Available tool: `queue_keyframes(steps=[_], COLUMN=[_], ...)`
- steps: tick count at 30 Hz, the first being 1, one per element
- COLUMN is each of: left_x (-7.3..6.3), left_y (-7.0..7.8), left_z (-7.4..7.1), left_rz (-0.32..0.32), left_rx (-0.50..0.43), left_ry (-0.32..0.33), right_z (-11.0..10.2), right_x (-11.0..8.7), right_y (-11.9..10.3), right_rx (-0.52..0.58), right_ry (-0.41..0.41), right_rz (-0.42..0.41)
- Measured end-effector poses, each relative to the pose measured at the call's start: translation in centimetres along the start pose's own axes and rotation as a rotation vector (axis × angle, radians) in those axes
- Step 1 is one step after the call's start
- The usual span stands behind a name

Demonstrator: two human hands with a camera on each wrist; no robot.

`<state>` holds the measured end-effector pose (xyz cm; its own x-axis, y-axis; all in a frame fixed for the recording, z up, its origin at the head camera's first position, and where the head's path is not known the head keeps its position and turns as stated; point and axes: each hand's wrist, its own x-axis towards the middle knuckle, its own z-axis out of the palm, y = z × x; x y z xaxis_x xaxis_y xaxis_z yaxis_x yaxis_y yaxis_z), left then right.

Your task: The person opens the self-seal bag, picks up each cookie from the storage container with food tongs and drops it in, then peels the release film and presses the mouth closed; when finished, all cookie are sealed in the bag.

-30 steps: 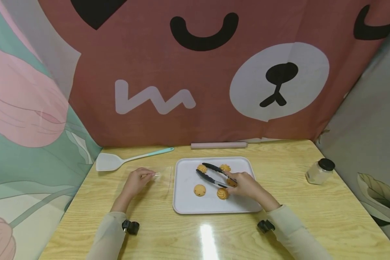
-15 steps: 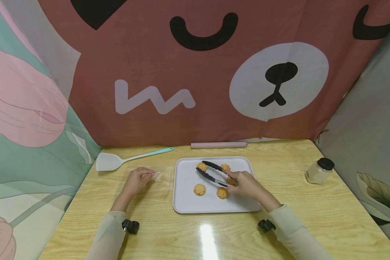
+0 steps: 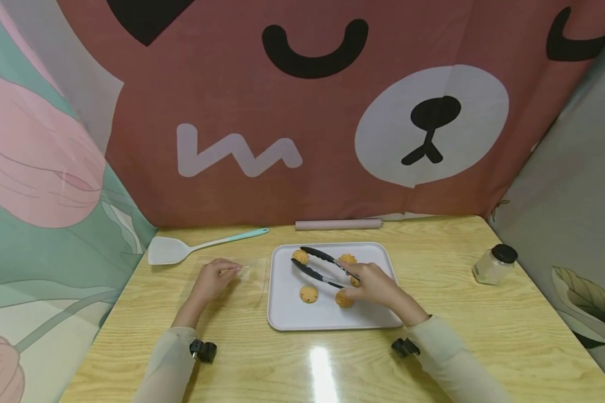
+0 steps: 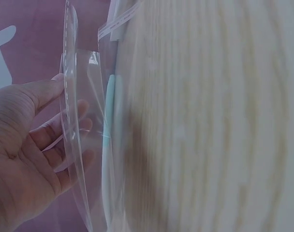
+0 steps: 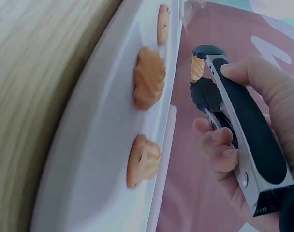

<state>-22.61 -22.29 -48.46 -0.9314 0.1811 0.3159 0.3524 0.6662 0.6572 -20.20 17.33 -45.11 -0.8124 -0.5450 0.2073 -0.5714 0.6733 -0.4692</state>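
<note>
My left hand pinches the rim of a clear plastic bag left of the tray. In the left wrist view, thumb and fingers hold the bag's mouth apart. My right hand grips black-and-silver tongs over the white tray. A swirled cookie sits between the tong tips; the right wrist view shows that cookie clamped there, above the tray. Below the tongs lie a round flat cookie and a swirled one. Another swirled cookie is farther back, and one more is partly hidden by my right hand.
A white spatula with a mint handle lies behind my left hand. A pink roll lies along the table's back edge. At the right stands a jar with a black lid. Printed fabric hangs behind the table.
My right hand and the tongs have shifted left and a little back, carrying the swirled cookie with them. The left hand and the bag have barely moved.
</note>
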Motion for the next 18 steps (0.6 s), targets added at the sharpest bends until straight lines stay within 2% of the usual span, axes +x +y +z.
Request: queue_keyframes(steps=[7, 13, 18], left_x=[0.0, -0.1, -0.1], left_y=[0.1, 0.2, 0.2], left_z=[-0.2, -0.2, -0.1], left_rz=[-0.018, -0.021, -0.008], left_rx=[-0.003, -0.015, -0.012], left_ry=[-0.004, 0.003, 0.012], right_z=[0.7, 1.2, 2.0], right_x=[0.9, 1.4, 1.9], right_y=[-1.2, -2.3, -3.0], right_rx=[-0.002, 0.063, -0.016], right_ry=[-0.029, -0.076, -0.074], right_rz=[-0.053, -0.098, -0.128])
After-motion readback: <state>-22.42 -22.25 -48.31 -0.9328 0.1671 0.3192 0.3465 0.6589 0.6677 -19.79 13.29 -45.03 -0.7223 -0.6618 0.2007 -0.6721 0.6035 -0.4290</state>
